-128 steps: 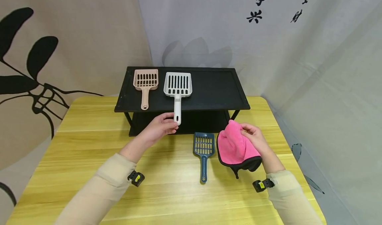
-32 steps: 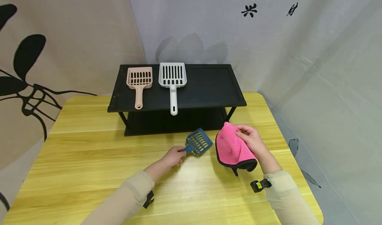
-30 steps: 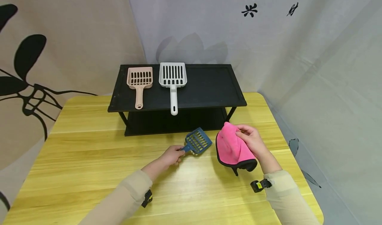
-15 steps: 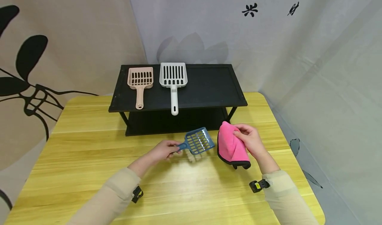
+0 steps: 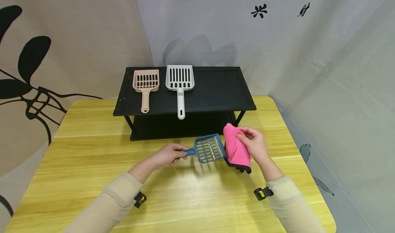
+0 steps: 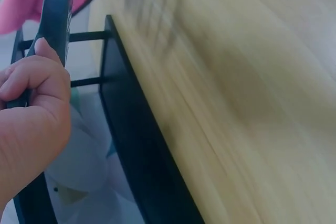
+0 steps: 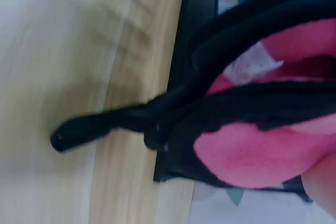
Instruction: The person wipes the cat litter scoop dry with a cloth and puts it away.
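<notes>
In the head view my left hand pinches the handle of a blue litter scoop, whose slotted head points right above the table and casts a shadow below. The left wrist view shows thumb and fingers around the scoop, which appears nearly edge-on. My right hand holds a pink cloth with black edging by its upper part. The scoop's front edge meets the cloth's left side in the head view. In the right wrist view the cloth hangs in folds, with a black strap end sticking out.
A black two-tier rack stands at the back of the wooden table. On its top lie a pale pink litter scoop and a white one, side by side, the white handle overhanging the front edge. A fabric backdrop hangs behind.
The left hand has let go of the white scoop on the rack, picked up the blue one from the table and turned its head rightward. The right hand has brought the cloth left against it.
</notes>
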Demonstrator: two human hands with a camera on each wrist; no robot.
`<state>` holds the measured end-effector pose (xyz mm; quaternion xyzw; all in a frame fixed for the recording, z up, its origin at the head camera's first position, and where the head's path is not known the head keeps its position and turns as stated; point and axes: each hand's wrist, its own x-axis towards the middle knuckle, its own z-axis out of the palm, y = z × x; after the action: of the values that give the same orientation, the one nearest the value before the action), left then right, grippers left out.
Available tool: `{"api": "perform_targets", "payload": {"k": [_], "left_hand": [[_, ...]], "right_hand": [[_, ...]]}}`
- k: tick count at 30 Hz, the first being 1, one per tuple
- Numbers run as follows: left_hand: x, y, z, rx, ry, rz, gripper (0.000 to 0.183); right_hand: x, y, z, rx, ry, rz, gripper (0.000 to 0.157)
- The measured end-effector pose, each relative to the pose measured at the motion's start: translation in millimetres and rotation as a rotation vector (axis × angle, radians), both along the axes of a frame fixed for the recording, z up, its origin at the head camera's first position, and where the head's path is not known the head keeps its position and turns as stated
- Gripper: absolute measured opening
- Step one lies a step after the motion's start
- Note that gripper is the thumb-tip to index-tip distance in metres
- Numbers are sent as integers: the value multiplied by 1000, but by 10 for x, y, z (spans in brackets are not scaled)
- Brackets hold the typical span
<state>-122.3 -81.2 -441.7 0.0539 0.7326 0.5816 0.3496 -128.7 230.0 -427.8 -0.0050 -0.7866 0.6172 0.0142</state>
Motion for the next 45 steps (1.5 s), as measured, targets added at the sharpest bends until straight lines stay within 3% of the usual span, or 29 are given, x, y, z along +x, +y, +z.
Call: {"api": "perform_targets", "payload": {"k": [5,10,16,19,24,27,32,36,41,45], "left_hand": [[13,85,76,7,-4,-28,34],[17,133,105,-3,-1,-9,33],[21,144,127,-2,-13,0,33],[17,153,146,7,1,1,33],[6,171,172,12,13,6,33],[8,164,176,10,3,13,33],[0,93,155,12,18,25,33],[-11,-23,136,7,34,30,32],[-8,-109,138,-21,33,37,29],[-7,-102,113,-33,40,48,28]], "right_hand": [[32,-209,-35,45,37,41,25],[55,-324,-94,101,36,127,23],[61,-345,-110,286,59,222,27],[78,-354,-101,454,160,269,26],[95,-395,-92,772,404,357,15],[89,-388,-77,859,467,378,15],[76,-269,-62,838,448,353,17],[67,-138,-58,782,363,299,17],[26,-41,9,660,306,194,16],[-6,-130,149,546,277,136,19]]}}
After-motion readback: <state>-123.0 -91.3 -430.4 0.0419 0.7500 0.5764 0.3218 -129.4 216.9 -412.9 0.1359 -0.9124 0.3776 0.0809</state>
